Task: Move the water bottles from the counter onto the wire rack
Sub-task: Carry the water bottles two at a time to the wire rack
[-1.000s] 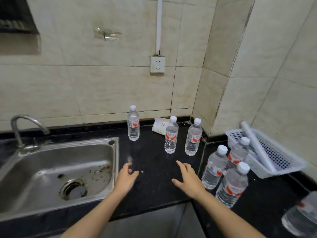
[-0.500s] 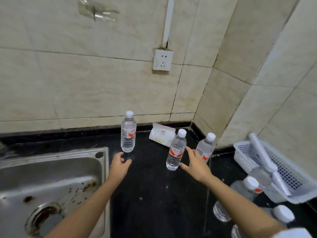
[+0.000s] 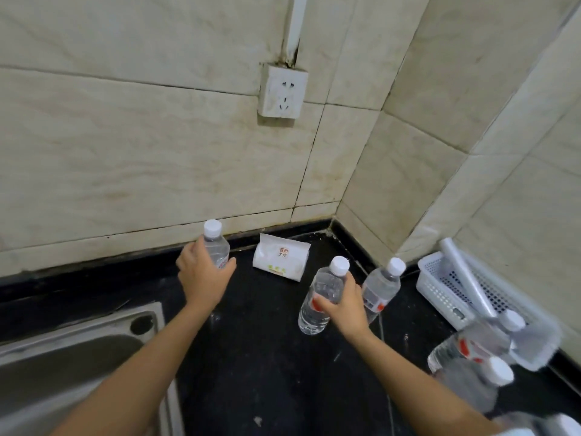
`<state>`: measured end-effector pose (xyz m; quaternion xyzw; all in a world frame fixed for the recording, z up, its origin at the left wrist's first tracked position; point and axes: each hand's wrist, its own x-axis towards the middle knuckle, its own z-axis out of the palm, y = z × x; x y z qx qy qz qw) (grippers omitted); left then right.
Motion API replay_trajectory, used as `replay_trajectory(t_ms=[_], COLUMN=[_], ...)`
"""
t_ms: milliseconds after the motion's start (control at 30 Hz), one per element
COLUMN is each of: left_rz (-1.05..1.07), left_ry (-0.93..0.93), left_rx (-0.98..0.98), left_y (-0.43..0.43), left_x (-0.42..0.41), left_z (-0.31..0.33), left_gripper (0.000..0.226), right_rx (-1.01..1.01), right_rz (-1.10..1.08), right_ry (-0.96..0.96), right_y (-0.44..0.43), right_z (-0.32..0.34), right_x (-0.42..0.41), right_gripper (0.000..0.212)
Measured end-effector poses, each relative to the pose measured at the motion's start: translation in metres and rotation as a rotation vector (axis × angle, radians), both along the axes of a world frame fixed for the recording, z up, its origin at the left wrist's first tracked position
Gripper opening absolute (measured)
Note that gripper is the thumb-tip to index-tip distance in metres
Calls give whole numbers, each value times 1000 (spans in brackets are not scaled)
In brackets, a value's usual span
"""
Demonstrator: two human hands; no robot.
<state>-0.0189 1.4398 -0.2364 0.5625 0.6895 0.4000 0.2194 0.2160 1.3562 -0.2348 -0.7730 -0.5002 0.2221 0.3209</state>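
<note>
Clear water bottles with white caps and red labels stand on the black counter point(image 3: 267, 357). My left hand point(image 3: 202, 275) is wrapped around the far-left bottle point(image 3: 215, 243) near the wall. My right hand point(image 3: 342, 306) grips the middle bottle point(image 3: 323, 294), which leans to the right. A third bottle point(image 3: 382, 286) stands just right of it, untouched. More bottles point(image 3: 471, 350) are blurred at the lower right. No wire rack is in view.
A steel sink point(image 3: 78, 363) fills the lower left. A white tissue pack point(image 3: 281, 261) lies by the wall between the two held bottles. A white plastic basket point(image 3: 446, 287) with a white roll stands at the right. A wall socket point(image 3: 283, 91) sits above.
Both hands reached forward and closed on bottles: the left on the far-left one, the right on the middle one, which now tilts. The camera moved closer and down.
</note>
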Motion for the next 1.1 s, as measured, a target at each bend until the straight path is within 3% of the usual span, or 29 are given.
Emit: replay_trajectory(t_ms=[100,233,400,600,867,1000,1100], left_rz=[2,-36,-105,-234,-535,-685,-690], left_ry=[-23,-135,-257,-250,152,329,354], left_rx=[-42,-34,72,118,140,203,211], left_y=[23,38,35,26,-23,-51,-69], left_x=[0,-8,-13,-14,11,32,43], left_z=[-6,-19,-34,-38,-47,-54,-60], left_gripper=[80,68,62,63,60,60,61], right_rx=[42,106,159,132,120,153,143], right_rz=[-77,-186,-240,-206,-205,-325,-343], right_ry=[89,201,183,116,93,158,184], right_y=[14,22,18,13,-29,-65,-95], right_z=[-3,-10,-18,-16,-17,-18,-16], right_x=[-5,-12,-14,-13,-21,-23,-18], right_gripper=[87,80,75,65,71,59,54])
